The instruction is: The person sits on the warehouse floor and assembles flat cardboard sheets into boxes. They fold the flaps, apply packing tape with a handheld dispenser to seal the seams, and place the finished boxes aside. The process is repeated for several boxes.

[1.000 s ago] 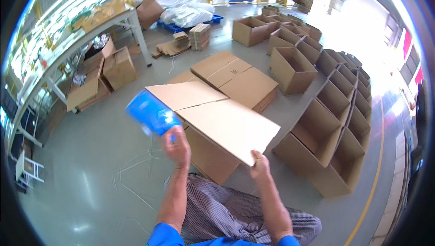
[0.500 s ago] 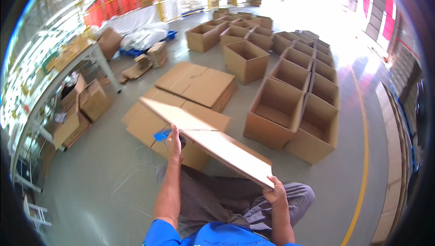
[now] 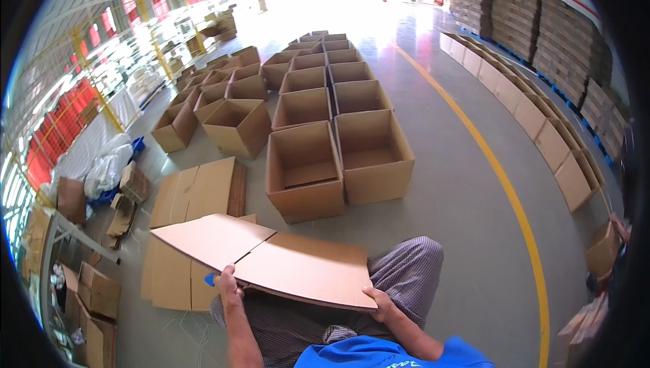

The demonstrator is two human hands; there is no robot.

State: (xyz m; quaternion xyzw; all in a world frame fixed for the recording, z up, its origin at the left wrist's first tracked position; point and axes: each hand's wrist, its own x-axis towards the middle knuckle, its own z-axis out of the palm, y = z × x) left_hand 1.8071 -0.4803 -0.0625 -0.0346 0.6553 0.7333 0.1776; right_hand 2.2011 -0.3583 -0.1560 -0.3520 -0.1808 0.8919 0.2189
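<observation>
A flattened cardboard box [image 3: 298, 265] lies tilted across my lap, with a slot between its flaps near the middle. My left hand [image 3: 229, 285] is closed on its near edge by that slot. Beside those fingers a small blue thing [image 3: 210, 279] shows, mostly hidden, so I cannot tell its kind. At the right end, my right hand [image 3: 380, 302] grips the corner, thumb on top. Beyond the cardboard's left end, flattened boxes [image 3: 162, 270] lie on the floor, and another stack of flat boxes [image 3: 196, 192] sits just behind them.
Open-topped boxes [image 3: 305, 188] stand in rows ahead. Another row of boxes [image 3: 535, 121] lines the right, beyond a yellow floor line [image 3: 497, 165], before tall cardboard stacks [image 3: 514, 19]. At left are a table leg [image 3: 84, 236] and cartons [image 3: 101, 290]. A person's hand [image 3: 619, 227] shows far right.
My view has swung to the right. The flattened box has come down from a steep, edge-on tilt to a flatter one over my lap, its broad face showing; both hands still hold it.
</observation>
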